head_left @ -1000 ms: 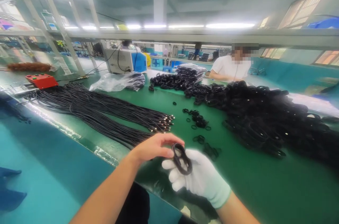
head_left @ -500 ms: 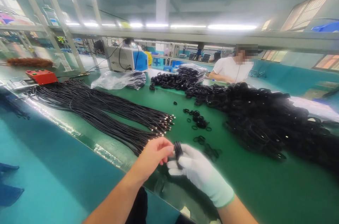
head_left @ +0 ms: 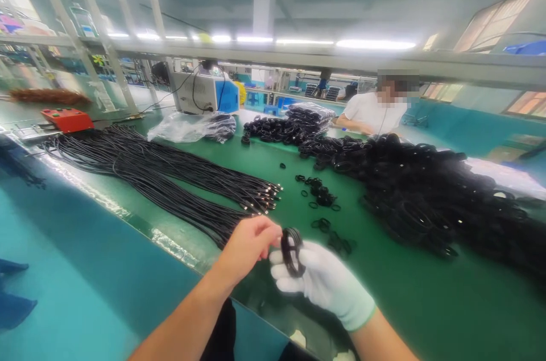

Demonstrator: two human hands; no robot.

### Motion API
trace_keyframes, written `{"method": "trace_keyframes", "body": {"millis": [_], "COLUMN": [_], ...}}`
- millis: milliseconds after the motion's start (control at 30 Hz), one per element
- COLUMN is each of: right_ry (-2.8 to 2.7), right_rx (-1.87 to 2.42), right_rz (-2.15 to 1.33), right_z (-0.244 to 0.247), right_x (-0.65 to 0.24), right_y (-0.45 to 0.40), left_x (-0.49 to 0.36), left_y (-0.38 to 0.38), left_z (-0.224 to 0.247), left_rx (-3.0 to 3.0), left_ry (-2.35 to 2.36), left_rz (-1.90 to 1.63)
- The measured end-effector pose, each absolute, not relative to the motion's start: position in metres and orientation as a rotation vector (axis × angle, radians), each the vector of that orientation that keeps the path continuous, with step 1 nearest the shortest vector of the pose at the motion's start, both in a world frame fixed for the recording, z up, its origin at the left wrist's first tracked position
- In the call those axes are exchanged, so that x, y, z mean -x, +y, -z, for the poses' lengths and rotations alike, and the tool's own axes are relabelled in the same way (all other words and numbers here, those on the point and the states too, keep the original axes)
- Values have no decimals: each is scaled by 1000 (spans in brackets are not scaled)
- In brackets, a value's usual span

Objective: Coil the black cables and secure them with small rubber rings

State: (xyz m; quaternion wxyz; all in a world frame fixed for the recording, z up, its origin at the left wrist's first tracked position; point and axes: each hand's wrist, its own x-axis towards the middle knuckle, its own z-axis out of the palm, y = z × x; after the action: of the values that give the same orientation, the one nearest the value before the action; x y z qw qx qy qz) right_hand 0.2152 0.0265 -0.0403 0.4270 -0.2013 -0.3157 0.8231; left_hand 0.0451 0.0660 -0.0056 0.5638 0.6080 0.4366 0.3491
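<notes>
A coiled black cable (head_left: 292,253) is held up over the front edge of the green bench, its loop turned partly toward me. My right hand (head_left: 330,281), in a white glove, closes its thumb and fingers around the coil's right and lower side. On the coil's left edge, my bare left hand (head_left: 251,244) has its thumb and fingers pinched together; the fingertips are partly hidden, and they seem to hold the cable's end. Just behind that hand lie long straight black cables (head_left: 170,176) with metal plug ends.
Small black rings (head_left: 322,196) are scattered on the green mat (head_left: 392,298). To the right rises a large heap of coiled black cables (head_left: 418,190). A red control box (head_left: 68,120), a plastic bag (head_left: 183,129) and a blue-white machine (head_left: 207,94) stand farther back. Opposite sits a person (head_left: 373,111).
The coil has turned from nearly edge-on so that its open loop now shows. My right hand has shifted slightly with it, while my left hand stays at its left edge.
</notes>
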Motion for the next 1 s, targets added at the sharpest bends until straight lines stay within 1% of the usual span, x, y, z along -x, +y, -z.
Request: {"method": "trace_keyframes", "body": {"millis": [67, 133, 233, 300, 433, 500, 567, 667, 833, 1000], "right_ry": [-696, -697, -882, -1018, -1296, -1280, -1237, -1231, -1166, -1169], "right_rx": [475, 494, 689, 977, 1735, 1921, 2006, 2044, 2001, 2038], "right_rz": [-2130, -2132, -1944, -1660, -806, -599, -539, -566, -660, -608], "right_z": [42, 42, 31, 20, 10, 17, 28, 41, 39, 46], "right_x": [-218, -222, -237, -258, -317, -343, -363, -388, -428, -427], "right_y": [27, 28, 29, 28, 20, 14, 9, 0, -21, -18], "left_x": [-39, -36, -34, -33, -33, -34, -36, -37, -33, -36], "left_y": [71, 76, 80, 82, 86, 85, 83, 79, 81, 84], "left_z": [4, 7, 20, 33, 58, 66, 69, 72, 79, 81], "left_rx": [-1495, -1596, -1796, -1894, -2003, -2047, -2080, -2114, -2182, -2183], "left_ry": [1106, 1192, 1329, 1398, 1441, 1440, 1434, 1425, 1406, 1452], "left_rz": [-896, -940, -979, -981, -963, -946, -944, -1010, -1146, -1112]}}
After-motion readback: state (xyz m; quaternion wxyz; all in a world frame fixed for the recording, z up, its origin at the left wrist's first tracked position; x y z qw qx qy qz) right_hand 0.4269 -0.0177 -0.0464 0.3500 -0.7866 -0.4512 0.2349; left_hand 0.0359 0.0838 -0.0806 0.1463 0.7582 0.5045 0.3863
